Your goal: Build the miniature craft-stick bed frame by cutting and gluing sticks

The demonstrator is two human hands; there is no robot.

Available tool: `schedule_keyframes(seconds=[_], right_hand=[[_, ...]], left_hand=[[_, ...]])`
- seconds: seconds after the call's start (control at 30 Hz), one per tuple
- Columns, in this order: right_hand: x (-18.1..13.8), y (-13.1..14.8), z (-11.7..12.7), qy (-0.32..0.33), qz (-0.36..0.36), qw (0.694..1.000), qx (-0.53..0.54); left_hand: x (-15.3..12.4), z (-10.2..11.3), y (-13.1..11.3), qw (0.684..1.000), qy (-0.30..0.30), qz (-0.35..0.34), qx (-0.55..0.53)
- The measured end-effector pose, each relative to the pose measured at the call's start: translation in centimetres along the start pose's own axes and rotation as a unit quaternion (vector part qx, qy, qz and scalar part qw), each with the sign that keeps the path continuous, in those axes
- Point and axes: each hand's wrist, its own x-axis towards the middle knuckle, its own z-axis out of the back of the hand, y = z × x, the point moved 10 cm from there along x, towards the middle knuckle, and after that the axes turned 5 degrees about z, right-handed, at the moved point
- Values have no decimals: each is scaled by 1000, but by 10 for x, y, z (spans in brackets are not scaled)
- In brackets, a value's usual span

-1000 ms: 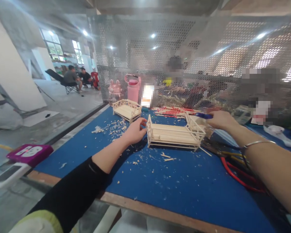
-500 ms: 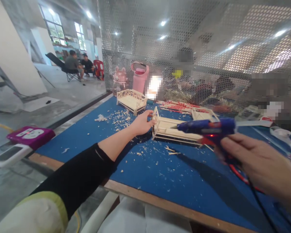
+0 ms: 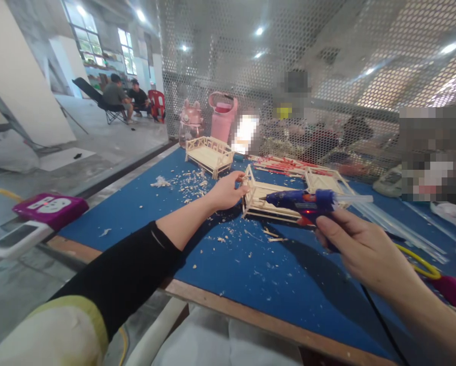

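My left hand (image 3: 231,190) grips the left end frame of a miniature bed (image 3: 275,197) built from thin wooden sticks, its fingers closed around the upright. In my right hand (image 3: 355,236) is a blue hot glue gun (image 3: 307,200), a clear glue stick poking out of its back and a small red light glowing on its side. The nozzle points left, over the near side of the bed close to my left hand; whether it touches the wood I cannot tell. Behind my left hand stands a finished-looking wooden stick daybed (image 3: 209,155) with railings.
Wood shavings (image 3: 195,185) and short stick pieces (image 3: 273,235) litter the blue tabletop (image 3: 228,279). Red-tipped sticks (image 3: 285,165), another stick frame (image 3: 323,180) and clear glue sticks (image 3: 403,226) lie farther back. Pink bottles (image 3: 223,119) stand by the perforated metal screen (image 3: 220,66).
My right hand has brought the glue gun leftward, its nozzle now nearer the bed's left end. My left hand keeps its hold on the bed frame.
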Motion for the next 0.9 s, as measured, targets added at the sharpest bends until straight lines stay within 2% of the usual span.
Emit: schedule_keyframes(seconds=[0.9], right_hand=[[1,6,3,-22,34,998,-46]], left_hand=[[-1,-1,-3,1000,17,3,-7]])
